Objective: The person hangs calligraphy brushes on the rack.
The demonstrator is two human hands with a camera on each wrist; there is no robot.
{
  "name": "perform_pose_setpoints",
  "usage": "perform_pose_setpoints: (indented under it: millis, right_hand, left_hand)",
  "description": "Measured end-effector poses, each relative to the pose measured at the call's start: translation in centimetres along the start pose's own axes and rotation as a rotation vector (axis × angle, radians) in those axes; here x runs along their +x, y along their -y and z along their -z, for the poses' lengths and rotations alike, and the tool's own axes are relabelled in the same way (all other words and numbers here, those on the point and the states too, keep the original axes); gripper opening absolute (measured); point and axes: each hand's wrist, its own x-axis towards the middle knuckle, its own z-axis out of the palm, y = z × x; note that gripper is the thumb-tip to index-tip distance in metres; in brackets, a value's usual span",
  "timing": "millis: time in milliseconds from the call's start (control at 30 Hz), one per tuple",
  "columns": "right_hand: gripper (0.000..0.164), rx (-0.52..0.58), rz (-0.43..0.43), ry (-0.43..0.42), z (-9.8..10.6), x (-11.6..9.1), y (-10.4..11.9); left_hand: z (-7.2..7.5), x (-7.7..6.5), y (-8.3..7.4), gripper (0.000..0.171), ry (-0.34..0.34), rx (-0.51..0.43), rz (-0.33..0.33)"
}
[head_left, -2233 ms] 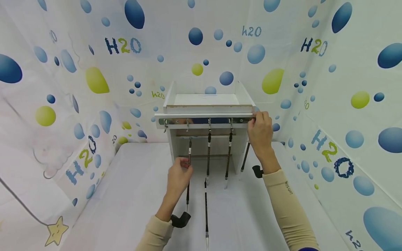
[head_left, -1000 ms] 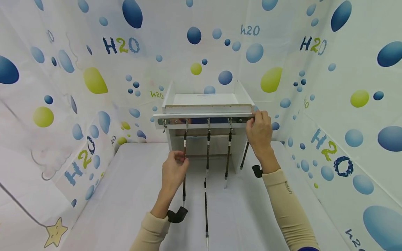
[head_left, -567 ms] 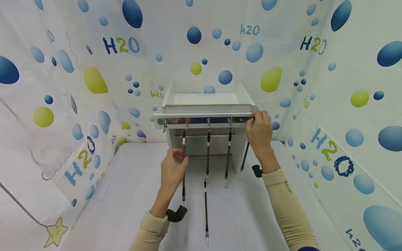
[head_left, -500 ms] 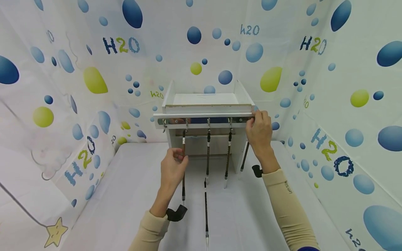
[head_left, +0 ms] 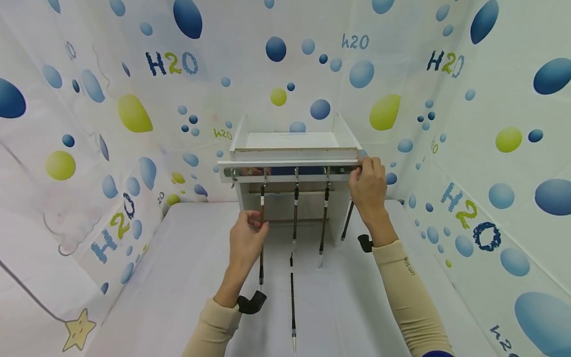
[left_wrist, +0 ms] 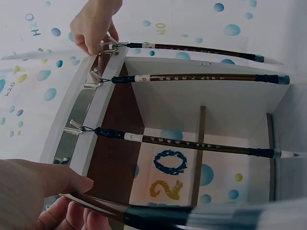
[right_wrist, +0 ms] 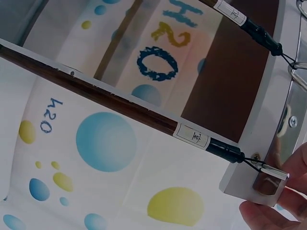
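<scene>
My left hand [head_left: 244, 235] pinches the handle of a calligraphy brush [head_left: 261, 263] between thumb and fingers, bristle end down. The brush's top is right at the second hook [head_left: 265, 177] from the left; I cannot tell whether its loop is on that hook. In the left wrist view, the thumb [left_wrist: 76, 183] lies over the brush handle. My right hand [head_left: 369, 191] grips the right end of the metal hook rail [head_left: 281, 172]. Beside it hangs a brush [right_wrist: 194, 135] by its cord loop. Two more brushes, a middle one [head_left: 296, 213] and another [head_left: 324, 223], hang between the hands.
The rail runs along the front of a white open box shelf [head_left: 290, 154]. The leftmost hook [head_left: 233, 178] bears no brush. Another brush [head_left: 293, 302] lies on the white tablecloth [head_left: 178, 287], pointing toward me. Patterned curtains surround the table. Each wrist wears a black camera mount.
Over about two seconds, my left hand has raised the brush and shifted slightly left, bringing its top up to the second hook. In the last half second it barely moves. My right hand stays put.
</scene>
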Motion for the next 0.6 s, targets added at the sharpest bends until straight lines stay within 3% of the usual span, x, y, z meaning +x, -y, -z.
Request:
perform_pose_setpoints:
  millis: [433,600]
  right_hand:
    - [0.024,-0.009,0.003,-0.011,-0.1,-0.1,-0.2]
    - [0.023,-0.006,0.001,-0.013,-0.1,0.0,-0.1]
  left_hand:
    - [-1.5,0.5,2.2,0.03,0.014,0.061,0.049]
    - [-2.0,0.6,2.9,0.028,0.026,0.054,0.039]
